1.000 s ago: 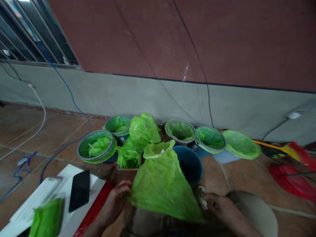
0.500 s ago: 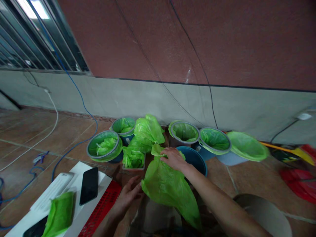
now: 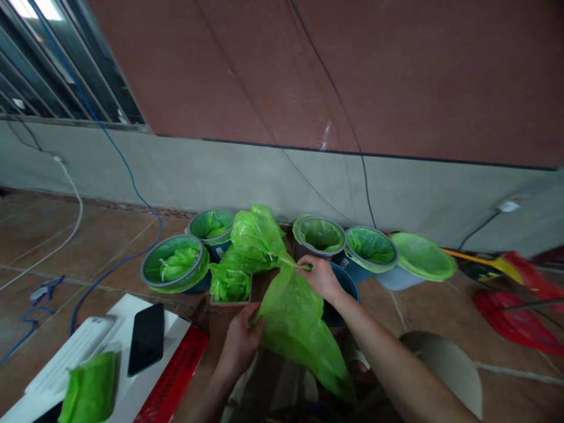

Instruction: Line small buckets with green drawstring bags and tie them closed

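Note:
A green plastic bag hangs spread between my two hands, low in front of me. My right hand pinches its upper edge, fingers closed. My left hand grips the bag's left edge, its fingertips partly hidden by the plastic. Behind my right wrist is a dark blue bin with no liner visible on its rim. Just beyond my left hand sits a small square bin with crumpled green plastic in it. A heap of green bags lies behind, close to the bag I hold.
Round bins lined in green stand along the wall, among them a left one and a pale one. At lower left, a phone and folded green plastic lie on a white box. A red dustpan is at right.
My left hand has closed on the bag's left edge, where it was open beside it before. My right hand still pinches the top, and the bag is stretched wider. The view has shifted slightly right.

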The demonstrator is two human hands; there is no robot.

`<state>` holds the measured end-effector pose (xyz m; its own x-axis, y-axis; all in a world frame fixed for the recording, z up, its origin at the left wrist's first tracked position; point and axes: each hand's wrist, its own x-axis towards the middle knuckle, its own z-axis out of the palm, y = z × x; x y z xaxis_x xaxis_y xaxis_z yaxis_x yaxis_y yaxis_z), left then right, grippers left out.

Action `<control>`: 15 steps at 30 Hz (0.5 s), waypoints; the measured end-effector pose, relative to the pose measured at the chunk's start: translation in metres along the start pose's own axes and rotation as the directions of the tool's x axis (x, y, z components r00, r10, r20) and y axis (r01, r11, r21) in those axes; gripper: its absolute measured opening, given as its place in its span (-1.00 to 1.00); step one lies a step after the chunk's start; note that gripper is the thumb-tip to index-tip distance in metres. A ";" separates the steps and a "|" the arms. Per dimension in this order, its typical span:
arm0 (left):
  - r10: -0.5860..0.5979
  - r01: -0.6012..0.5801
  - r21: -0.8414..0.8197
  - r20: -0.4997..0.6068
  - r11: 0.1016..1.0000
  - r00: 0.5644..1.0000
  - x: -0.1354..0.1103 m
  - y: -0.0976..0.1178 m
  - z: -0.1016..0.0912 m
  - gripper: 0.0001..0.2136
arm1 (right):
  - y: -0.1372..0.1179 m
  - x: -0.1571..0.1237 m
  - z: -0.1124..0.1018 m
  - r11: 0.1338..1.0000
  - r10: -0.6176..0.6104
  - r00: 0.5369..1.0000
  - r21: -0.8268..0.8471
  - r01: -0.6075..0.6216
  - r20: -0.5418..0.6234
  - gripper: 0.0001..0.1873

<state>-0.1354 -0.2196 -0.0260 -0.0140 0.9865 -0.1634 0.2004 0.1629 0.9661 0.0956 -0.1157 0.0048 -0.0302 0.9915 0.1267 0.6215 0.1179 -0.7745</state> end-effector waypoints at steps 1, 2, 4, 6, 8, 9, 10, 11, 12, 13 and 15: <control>0.009 -0.008 0.030 -0.021 1.000 1.000 0.003 0.000 -0.004 -0.66 | 0.002 0.002 -0.007 0.990 0.043 0.998 0.137 -0.038 -0.036 -0.82; 0.006 -0.005 0.035 -0.033 0.999 0.999 0.006 0.000 -0.010 -0.70 | 0.005 0.003 -0.017 0.955 0.096 0.993 0.286 -0.074 -0.064 -0.76; -0.024 0.024 -0.010 -0.018 1.000 1.000 0.011 0.003 -0.029 -0.69 | 0.010 0.006 -0.042 0.826 0.215 0.972 0.548 -0.132 -0.090 -0.67; -0.054 0.055 -0.055 0.014 0.997 0.998 0.014 0.008 -0.051 -0.65 | 0.013 0.007 -0.070 0.696 0.315 0.942 0.702 -0.149 -0.112 -0.62; -0.074 0.074 -0.068 0.008 0.995 0.997 0.017 0.015 -0.073 -0.63 | 0.016 0.006 -0.094 0.625 0.394 0.904 0.770 -0.132 -0.165 -0.61; -0.085 0.085 -0.080 0.004 0.993 0.996 0.019 0.019 -0.081 -0.62 | 0.017 0.004 -0.104 0.610 0.419 0.888 0.783 -0.123 -0.187 -0.62; -0.100 0.099 -0.100 0.003 0.990 0.995 0.020 0.022 -0.088 -0.60 | 0.019 0.002 -0.111 0.603 0.435 0.877 0.789 -0.118 -0.202 -0.62; -0.114 0.114 -0.127 0.008 0.985 0.993 0.021 0.026 -0.093 -0.59 | 0.022 -0.002 -0.116 0.602 0.448 0.869 0.790 -0.118 -0.211 -0.64; -0.128 0.129 -0.153 0.019 0.980 0.992 0.021 0.030 -0.096 -0.57 | 0.026 -0.006 -0.118 0.605 0.460 0.863 0.785 -0.131 -0.211 -0.65; -0.139 0.141 -0.174 0.026 0.974 0.990 0.021 0.033 -0.097 -0.56 | 0.033 -0.013 -0.118 0.623 0.465 0.864 0.765 -0.164 -0.193 -0.67; -0.152 0.155 -0.188 0.032 0.970 0.988 0.018 0.037 -0.099 -0.54 | 0.051 -0.029 -0.112 0.724 0.459 0.880 0.626 -0.289 -0.125 -0.71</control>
<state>-0.2248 -0.1934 0.0269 -0.0132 0.9492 -0.3144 0.0076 0.3145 0.9492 0.2158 -0.1446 0.0310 0.3564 0.9193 -0.1668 -0.0315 -0.1666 -0.9855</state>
